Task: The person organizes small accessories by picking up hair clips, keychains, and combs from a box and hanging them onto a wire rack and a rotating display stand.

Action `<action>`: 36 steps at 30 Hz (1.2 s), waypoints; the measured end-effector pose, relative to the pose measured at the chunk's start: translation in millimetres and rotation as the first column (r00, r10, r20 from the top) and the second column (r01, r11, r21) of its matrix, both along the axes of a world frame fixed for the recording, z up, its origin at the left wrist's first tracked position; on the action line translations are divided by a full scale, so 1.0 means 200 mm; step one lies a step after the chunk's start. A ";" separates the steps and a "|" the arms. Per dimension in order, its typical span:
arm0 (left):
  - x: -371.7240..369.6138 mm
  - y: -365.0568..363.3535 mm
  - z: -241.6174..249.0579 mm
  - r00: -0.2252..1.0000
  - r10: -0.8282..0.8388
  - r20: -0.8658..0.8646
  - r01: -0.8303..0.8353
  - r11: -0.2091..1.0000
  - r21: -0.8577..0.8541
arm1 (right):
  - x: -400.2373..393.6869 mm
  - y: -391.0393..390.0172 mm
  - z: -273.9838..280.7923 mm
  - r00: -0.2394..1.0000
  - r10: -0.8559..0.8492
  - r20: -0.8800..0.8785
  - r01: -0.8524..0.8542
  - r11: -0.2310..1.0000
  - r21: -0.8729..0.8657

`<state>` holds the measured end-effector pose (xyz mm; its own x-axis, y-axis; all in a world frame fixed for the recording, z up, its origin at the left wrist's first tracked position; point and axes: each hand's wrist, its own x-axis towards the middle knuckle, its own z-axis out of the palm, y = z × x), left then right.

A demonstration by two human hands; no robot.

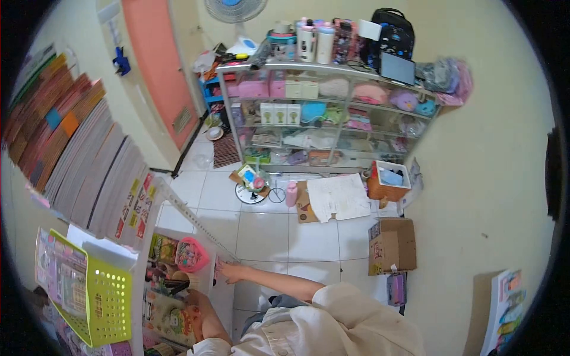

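Note:
My right hand (233, 272) reaches left to the upright edge of the white shelf (223, 291), its fingers apart at that edge, beside a small pink item. My left hand (195, 298) is inside the shelf, by a round tan container (185, 279) and some dark items (173, 287). Its fingers are hidden, so its grip cannot be made out. Above it stands a pink heart-shaped box (192, 254) next to green packets (163, 248). Below lies a sheet of colourful packaging (178, 320).
Stacked books (89, 166) and a yellow-green basket (110, 302) are at the left. A glass display case (329, 124) stands across the room. On the tiled floor are a flat cardboard piece (338, 197), a pink bottle (291, 194) and an open carton (393, 246).

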<state>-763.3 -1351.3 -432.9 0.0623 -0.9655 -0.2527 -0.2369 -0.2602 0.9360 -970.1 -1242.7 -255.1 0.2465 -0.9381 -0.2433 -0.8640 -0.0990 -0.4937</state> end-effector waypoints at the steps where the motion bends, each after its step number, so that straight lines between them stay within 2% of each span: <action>1: 0.03 0.01 -0.01 1.000 0.006 0.009 -0.006 1.000 -0.006 | -0.01 0.03 -0.04 1.000 -0.012 0.004 0.012 1.000 -0.007; 7: 0.04 0.02 -0.05 0.990 0.120 0.076 -0.117 0.992 -0.042 | -0.05 0.19 -0.02 1.000 0.007 -0.015 -0.007 0.999 0.034; 11: 0.04 0.12 -0.03 0.960 0.251 0.127 -0.245 0.968 -0.057 | -0.01 0.22 -0.06 0.999 0.021 -0.027 -0.017 0.992 0.128; 14: 0.07 0.28 -0.05 0.918 0.363 0.161 -0.354 0.932 -0.081 | 0.05 0.25 -0.04 0.998 0.050 -0.044 -0.045 0.992 0.122; 18: 0.13 0.48 -0.06 0.825 0.532 0.192 -0.517 0.847 -0.125 | 0.19 0.26 0.08 0.986 0.157 -0.050 -0.155 0.987 0.050; 19: 0.19 0.55 -0.03 0.810 0.554 0.191 -0.538 0.833 -0.131 | 0.25 0.26 0.12 0.975 0.211 -0.069 -0.204 0.974 0.095; 20: 0.22 0.66 -0.03 0.903 0.409 0.129 -0.414 0.910 0.018 | 0.30 0.26 0.16 0.960 0.265 -0.088 -0.252 0.957 0.141; 22: 0.29 0.88 0.13 0.990 0.140 0.002 -0.136 0.959 0.247 | 0.47 0.24 0.02 0.933 0.347 -0.091 -0.337 0.935 0.113; 23: 0.35 0.98 0.18 0.998 0.031 -0.049 -0.013 0.944 0.331 | 0.57 0.25 -0.04 0.907 0.411 -0.093 -0.404 0.910 0.090; 24: 0.43 1.08 0.18 0.994 0.102 -0.048 -0.080 0.941 0.329 | 0.66 0.28 -0.03 0.875 0.475 -0.093 -0.468 0.879 0.089; 26: 0.61 1.31 0.13 0.986 -0.149 0.077 0.085 0.842 0.533 | 0.85 0.37 -0.01 0.825 0.561 -0.075 -0.555 0.827 0.084; 27: 0.70 1.43 0.09 0.996 -0.048 0.076 0.001 0.846 0.533 | 0.97 0.41 -0.08 0.764 0.641 -0.076 -0.636 0.767 0.084; 29: 0.88 1.71 0.04 0.989 0.009 0.149 -0.092 0.820 0.564 | 1.24 0.52 -0.30 0.668 0.739 -0.090 -0.730 0.674 0.110; 31: 1.04 2.06 0.02 0.957 0.268 0.109 -0.284 0.799 0.531 | 1.46 0.72 -0.21 0.523 0.850 -0.059 -0.836 0.525 0.156; 33: 1.17 2.44 0.04 0.867 0.496 0.052 -0.457 0.749 0.481 | 1.66 0.98 -0.17 0.361 0.932 -0.026 -0.912 0.359 0.201; 34: 1.22 2.65 0.05 0.806 0.589 0.058 -0.540 0.690 0.482 | 1.77 1.12 -0.19 0.326 0.945 0.024 -0.931 0.317 0.181; 35: 1.26 2.85 0.06 0.725 0.686 0.064 -0.614 0.602 0.510 | 1.86 1.25 -0.20 0.289 0.955 0.072 -0.947 0.275 0.165; 36: 1.27 3.04 0.07 0.633 0.771 0.070 -0.676 0.505 0.537 | 1.94 1.37 -0.29 0.172 0.969 0.178 -0.981 0.153 0.119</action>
